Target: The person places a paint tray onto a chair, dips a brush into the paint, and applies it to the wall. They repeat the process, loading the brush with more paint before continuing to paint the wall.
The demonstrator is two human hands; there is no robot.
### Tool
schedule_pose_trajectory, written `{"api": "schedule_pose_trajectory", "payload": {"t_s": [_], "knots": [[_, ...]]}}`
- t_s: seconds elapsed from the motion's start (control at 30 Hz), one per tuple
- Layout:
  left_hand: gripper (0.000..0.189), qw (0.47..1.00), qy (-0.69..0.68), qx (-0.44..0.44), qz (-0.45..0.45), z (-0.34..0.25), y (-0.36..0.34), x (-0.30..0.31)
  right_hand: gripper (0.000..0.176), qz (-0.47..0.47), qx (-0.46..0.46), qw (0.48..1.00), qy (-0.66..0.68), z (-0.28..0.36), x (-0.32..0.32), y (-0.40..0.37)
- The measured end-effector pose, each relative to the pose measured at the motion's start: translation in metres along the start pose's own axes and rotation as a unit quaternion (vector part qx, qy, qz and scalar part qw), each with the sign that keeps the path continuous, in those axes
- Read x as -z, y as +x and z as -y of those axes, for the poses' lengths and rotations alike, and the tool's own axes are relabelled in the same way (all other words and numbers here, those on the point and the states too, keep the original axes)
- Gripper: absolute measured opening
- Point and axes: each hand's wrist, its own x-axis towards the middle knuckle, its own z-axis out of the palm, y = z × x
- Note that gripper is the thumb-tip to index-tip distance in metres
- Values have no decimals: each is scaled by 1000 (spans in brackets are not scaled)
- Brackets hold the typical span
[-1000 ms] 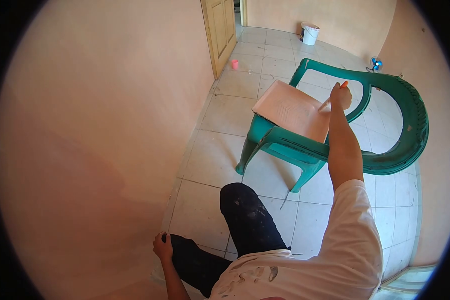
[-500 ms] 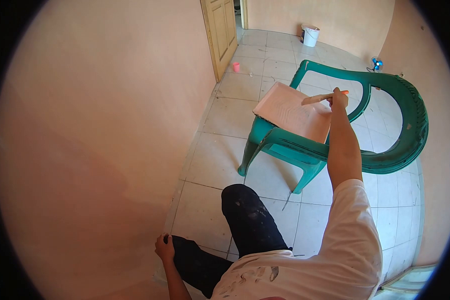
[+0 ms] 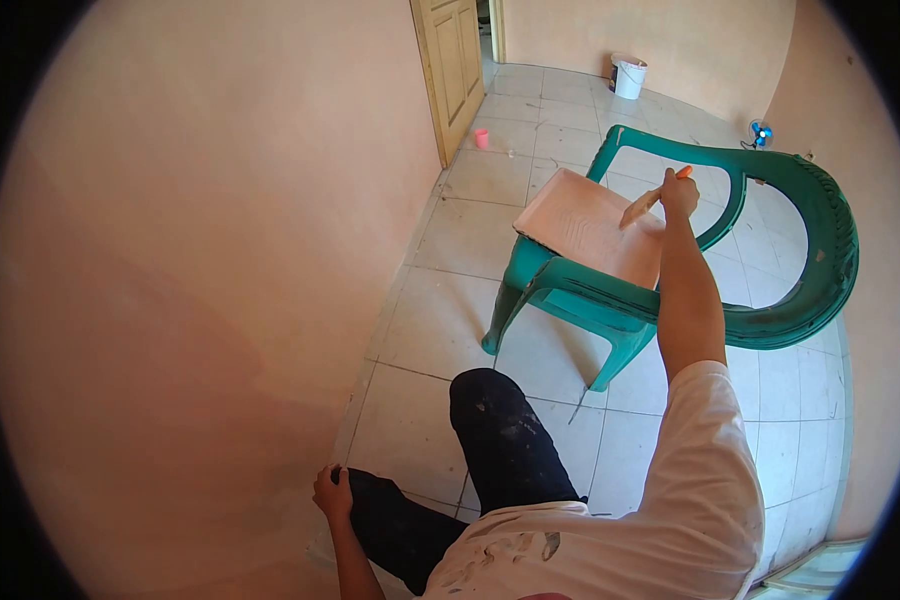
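Note:
My right hand [image 3: 679,196] is closed around a paintbrush [image 3: 638,211] with an orange handle end. Its wide, paint-covered bristles point down and left over a paint tray [image 3: 550,215] coated in pale pink paint; the bristle tip appears to touch the tray surface. The tray sits across the seat and arm area of a green plastic chair [image 3: 610,288]. Resting on my bent knee in dark trousers [image 3: 380,510], my left hand [image 3: 332,492] holds nothing, its fingers lying over the knee.
A pale pink wall [image 3: 210,250] rises close on my left, with a wooden door [image 3: 453,75] beyond. On the tiled floor stand a pink cup [image 3: 481,138], a white bucket [image 3: 628,78] and a small blue fan [image 3: 761,133].
My right hand has tilted the paintbrush, so its bristles point more steeply down into the tray. My left hand stays on the knee. The view has shifted slightly.

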Motion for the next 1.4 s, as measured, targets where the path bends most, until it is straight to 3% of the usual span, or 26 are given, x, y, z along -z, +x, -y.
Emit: {"api": "schedule_pose_trajectory", "payload": {"t_s": [0.03, 0.13, 0.27, 0.33, 0.5, 0.57, 0.7, 0.83, 0.9, 0.93, 1.0, 1.13, 1.2, 1.27, 1.33, 1.4], "knots": [[32, 1000, 4, 4, 0, -2, 0, 1, 51, -13, 44, 998, -51, 0, -3, 2], [33, 1000, -2, 6, 4, -5, -2, 4, 51, -54, 63, 994, -76, -2, -10, 5], [33, 1000, 10, 6, -2, 0, 2, -1, 51, -2, 25, 1000, 4, 2, -6, -2], [34, 1000, -4, 2, 5, 2, 1, -1, 50, -18, 117, 986, -116, 6, -5, -4], [34, 1000, 6, 3, -4, -2, -2, 0, 46, -19, 65, 997, -20, 0, -10, -1], [34, 1000, 9, -1, -4, -2, -1, 3, 47, -27, 130, 990, -55, 3, -7, -7], [35, 1000, -1, -5, -5, 1, 0, -2, 47, -16, 131, 990, -45, 7, -5, -9], [35, 1000, -8, -10, 0, -3, -1, 1, 46, 81, 45, 991, 93, 10, -10, -6], [34, 1000, -2, -3, -2, -6, -3, 2, 45, 12, 170, 985, -27, 8, -15, -4], [34, 1000, 2, 6, -4, -8, -3, 3, 45, 12, 169, 985, -26, 9, -14, -5], [34, 1000, -1, 7, -2, -7, -2, 3, 45, 29, 129, 990, 43, 7, -10, -6], [34, 1000, -4, 3, -4, 0, 5, -5, 42, 40, 158, 986, 44, 19, -18, 1], [34, 1000, -10, 0, 1, -1, 4, -4, 39, 124, 34, 963, 235, 39, -8, -14], [34, 1000, -17, -6, 4, -6, 7, -3, 34, 125, 45, 958, 253, 64, 1, -22], [35, 1000, -9, -7, 20, -8, 9, -4, 33, 136, 16, 915, 380, 87, 10, -32], [35, 1000, -7, -11, 19, -10, 13, -8, 33, 143, -17, 897, 417, 108, 28, -43]]}}
